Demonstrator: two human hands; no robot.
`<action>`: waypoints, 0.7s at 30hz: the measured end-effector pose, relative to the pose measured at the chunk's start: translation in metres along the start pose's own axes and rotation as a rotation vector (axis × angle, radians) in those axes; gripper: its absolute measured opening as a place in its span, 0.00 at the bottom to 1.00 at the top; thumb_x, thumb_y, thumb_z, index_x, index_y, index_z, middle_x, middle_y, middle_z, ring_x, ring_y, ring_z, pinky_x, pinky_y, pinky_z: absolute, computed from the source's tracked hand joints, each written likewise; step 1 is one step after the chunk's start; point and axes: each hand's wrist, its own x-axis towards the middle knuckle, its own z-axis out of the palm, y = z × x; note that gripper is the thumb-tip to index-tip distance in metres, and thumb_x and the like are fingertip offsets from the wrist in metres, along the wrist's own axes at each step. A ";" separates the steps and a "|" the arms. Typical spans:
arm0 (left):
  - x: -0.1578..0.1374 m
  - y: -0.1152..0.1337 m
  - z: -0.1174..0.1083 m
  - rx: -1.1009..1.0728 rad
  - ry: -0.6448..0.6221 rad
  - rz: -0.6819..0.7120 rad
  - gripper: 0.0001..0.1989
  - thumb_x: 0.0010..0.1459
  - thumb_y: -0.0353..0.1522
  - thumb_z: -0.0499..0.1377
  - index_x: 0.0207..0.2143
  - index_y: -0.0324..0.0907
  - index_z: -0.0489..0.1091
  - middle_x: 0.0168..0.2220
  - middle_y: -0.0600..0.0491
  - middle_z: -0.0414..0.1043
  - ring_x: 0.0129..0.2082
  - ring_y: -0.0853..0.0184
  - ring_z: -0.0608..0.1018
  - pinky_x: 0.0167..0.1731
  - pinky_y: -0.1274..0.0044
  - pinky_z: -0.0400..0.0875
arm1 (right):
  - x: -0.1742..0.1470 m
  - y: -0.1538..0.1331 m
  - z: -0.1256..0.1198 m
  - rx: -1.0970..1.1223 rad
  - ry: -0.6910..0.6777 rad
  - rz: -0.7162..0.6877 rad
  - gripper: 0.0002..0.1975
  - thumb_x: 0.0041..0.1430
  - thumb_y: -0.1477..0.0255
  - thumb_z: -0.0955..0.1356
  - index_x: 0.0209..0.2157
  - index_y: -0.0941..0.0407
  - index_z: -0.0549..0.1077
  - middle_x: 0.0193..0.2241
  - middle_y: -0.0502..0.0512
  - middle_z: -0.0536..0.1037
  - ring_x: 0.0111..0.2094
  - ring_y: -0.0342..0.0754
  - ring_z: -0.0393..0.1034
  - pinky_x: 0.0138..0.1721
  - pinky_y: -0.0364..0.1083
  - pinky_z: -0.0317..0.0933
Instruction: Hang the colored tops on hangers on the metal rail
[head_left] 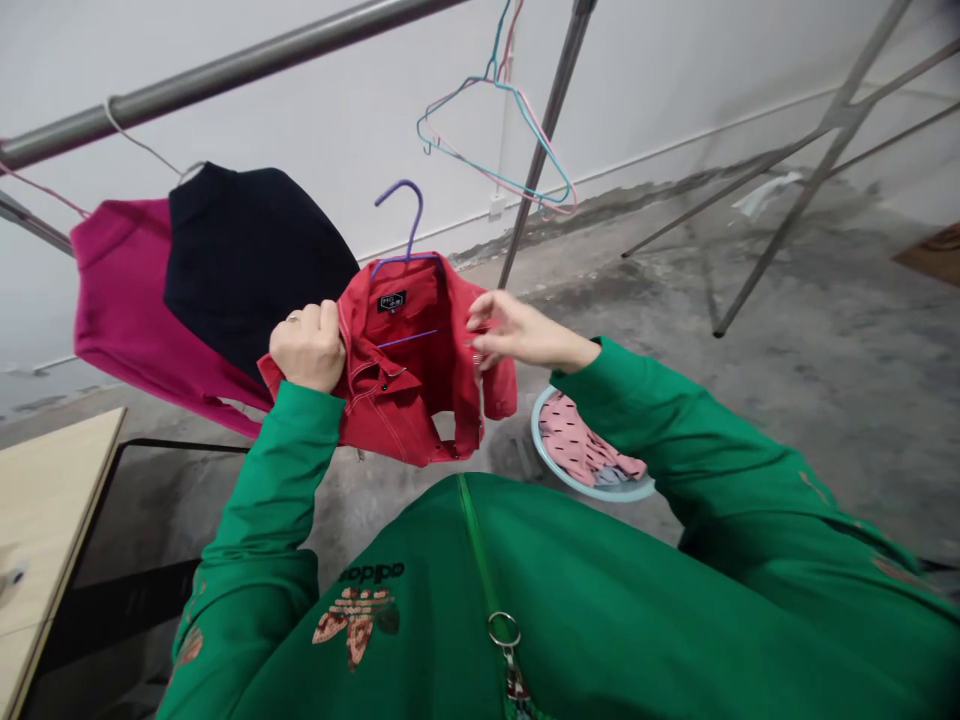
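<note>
A red jacket [390,405] with a zip front and a dark collar label hangs on a purple hanger [411,225], whose hook points up and is free of the rail. My left hand [308,346] is closed round the jacket's left shoulder. At the opposite shoulder my right hand [517,330] has its fingers apart and slightly bent, over the red cloth; whether the fingertips touch it is hard to tell. Part of the hanger's lower bar shows inside the open jacket.
A metal rail [225,72] crosses above, holding a black garment [247,260] and a magenta garment [124,290]. Blue and pink hangers [499,80] dangle to the right. Below stands a light-blue basin [538,440] with pink patterned cloth [577,445]. A wooden table [45,510] is at left.
</note>
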 end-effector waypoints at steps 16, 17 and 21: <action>-0.004 -0.062 -0.016 -0.325 0.247 0.117 0.09 0.58 0.31 0.54 0.29 0.38 0.71 0.24 0.53 0.68 0.24 0.71 0.67 0.27 0.79 0.61 | 0.023 0.063 -0.042 -0.553 0.433 -0.151 0.16 0.58 0.72 0.63 0.48 0.59 0.67 0.44 0.64 0.73 0.46 0.55 0.67 0.48 0.54 0.63; -0.005 -0.063 -0.018 -0.335 0.259 0.115 0.09 0.58 0.31 0.54 0.29 0.38 0.72 0.23 0.53 0.68 0.24 0.71 0.67 0.27 0.79 0.61 | 0.022 0.070 -0.042 -0.501 0.431 -0.123 0.14 0.58 0.72 0.63 0.46 0.59 0.68 0.42 0.63 0.74 0.43 0.53 0.68 0.46 0.52 0.64; -0.013 -0.072 -0.023 -0.359 0.291 0.084 0.09 0.58 0.30 0.54 0.29 0.37 0.73 0.24 0.52 0.69 0.25 0.71 0.68 0.28 0.80 0.62 | 0.017 0.092 -0.036 -0.364 0.333 -0.026 0.08 0.58 0.70 0.61 0.33 0.57 0.70 0.33 0.58 0.75 0.36 0.50 0.69 0.42 0.50 0.63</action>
